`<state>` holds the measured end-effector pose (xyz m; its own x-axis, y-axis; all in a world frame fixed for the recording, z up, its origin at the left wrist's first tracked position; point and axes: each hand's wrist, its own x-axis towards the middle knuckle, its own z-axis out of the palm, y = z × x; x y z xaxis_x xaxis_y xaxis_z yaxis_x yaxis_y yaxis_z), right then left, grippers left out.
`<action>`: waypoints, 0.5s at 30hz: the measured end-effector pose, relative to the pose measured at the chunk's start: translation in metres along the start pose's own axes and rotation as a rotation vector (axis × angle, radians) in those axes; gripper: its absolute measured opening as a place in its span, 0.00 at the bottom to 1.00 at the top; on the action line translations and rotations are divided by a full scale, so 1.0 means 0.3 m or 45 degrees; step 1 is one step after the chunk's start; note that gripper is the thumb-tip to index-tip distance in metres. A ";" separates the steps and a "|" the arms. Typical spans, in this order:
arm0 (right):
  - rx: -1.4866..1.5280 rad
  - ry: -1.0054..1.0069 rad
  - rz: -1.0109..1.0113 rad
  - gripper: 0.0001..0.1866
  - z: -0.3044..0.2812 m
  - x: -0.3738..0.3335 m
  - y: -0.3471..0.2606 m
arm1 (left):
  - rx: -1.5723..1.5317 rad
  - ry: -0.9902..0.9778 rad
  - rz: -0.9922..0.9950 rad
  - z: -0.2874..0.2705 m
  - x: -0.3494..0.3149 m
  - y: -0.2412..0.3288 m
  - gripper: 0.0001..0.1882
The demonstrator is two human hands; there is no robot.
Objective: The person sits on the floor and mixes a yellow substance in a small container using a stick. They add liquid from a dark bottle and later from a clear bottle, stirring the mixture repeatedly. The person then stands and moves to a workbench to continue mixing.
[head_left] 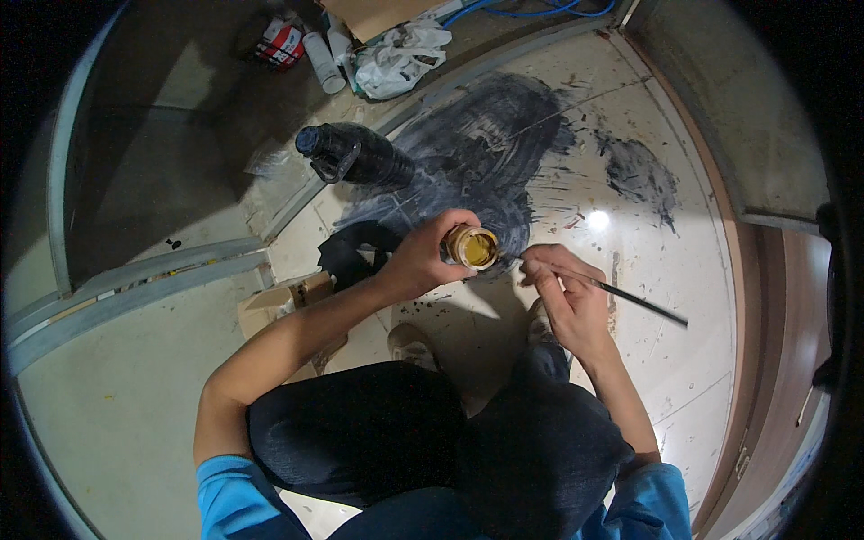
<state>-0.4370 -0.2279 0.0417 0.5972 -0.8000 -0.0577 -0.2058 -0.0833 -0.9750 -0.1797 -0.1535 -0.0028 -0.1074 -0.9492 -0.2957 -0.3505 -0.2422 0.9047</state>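
My left hand (432, 249) is wrapped round a small open jar (474, 247), its mouth facing up. Yellow-brown paint shows inside, and some is smeared on the rim. Between the fingers of my right hand (569, 292) is a thin brush (642, 305); its dark handle slants down to the right. The brush's other end points at the jar, close beside the rim, and its tip is too small to make out. Below both hands, a large dark smear (481, 148) covers part of the pale tiled floor (666, 351).
A dark plastic bottle (360, 155) with a handle stands ahead on the left. Behind it are a white spray can (324, 65), a crumpled plastic bag (400, 61) and a red-and-white package (279, 43). An open cardboard box (283, 301) sits by my left forearm. A brown door (765, 360) borders the right.
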 end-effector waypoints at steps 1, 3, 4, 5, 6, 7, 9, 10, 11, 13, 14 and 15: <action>0.114 -0.035 0.056 0.11 0.005 -0.004 0.005 | 0.023 0.003 0.012 0.000 0.001 -0.001 0.37; 0.353 -0.016 0.151 0.11 0.007 -0.013 0.015 | 0.091 0.014 0.053 0.001 0.002 -0.002 0.37; 0.271 0.009 0.111 0.11 0.007 -0.018 0.018 | 0.135 0.023 0.083 0.002 0.003 -0.003 0.37; 0.188 0.034 0.068 0.11 0.008 -0.020 0.022 | 0.190 0.032 0.096 0.001 0.005 -0.004 0.37; 0.081 0.042 0.025 0.11 0.008 -0.023 0.024 | 0.211 0.041 0.125 0.002 0.007 -0.004 0.37; 0.198 0.026 0.057 0.11 0.006 -0.026 0.025 | 0.242 0.047 0.134 0.002 0.006 -0.004 0.37; 0.383 -0.014 0.114 0.10 0.004 -0.028 0.028 | 0.256 0.051 0.129 0.000 0.008 -0.003 0.36; 0.290 0.006 0.096 0.10 0.003 -0.029 0.029 | 0.235 0.049 0.115 0.000 0.007 -0.002 0.36; 0.196 0.049 0.071 0.11 0.002 -0.028 0.030 | 0.215 0.045 0.103 0.000 0.009 -0.002 0.35; 0.233 0.050 0.098 0.11 0.001 -0.028 0.032 | 0.305 0.052 0.167 -0.002 0.011 -0.001 0.36; 0.365 0.009 0.148 0.11 0.001 -0.028 0.033 | 0.364 0.056 0.187 -0.004 0.013 0.000 0.36; 0.498 -0.031 0.197 0.10 0.001 -0.027 0.034 | 0.341 0.051 0.182 -0.004 0.012 0.001 0.36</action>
<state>-0.4438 -0.2220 0.0321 0.6014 -0.7708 -0.2103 0.0124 0.2722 -0.9621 -0.1791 -0.1574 -0.0031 -0.1387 -0.9783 -0.1539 -0.5677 -0.0488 0.8218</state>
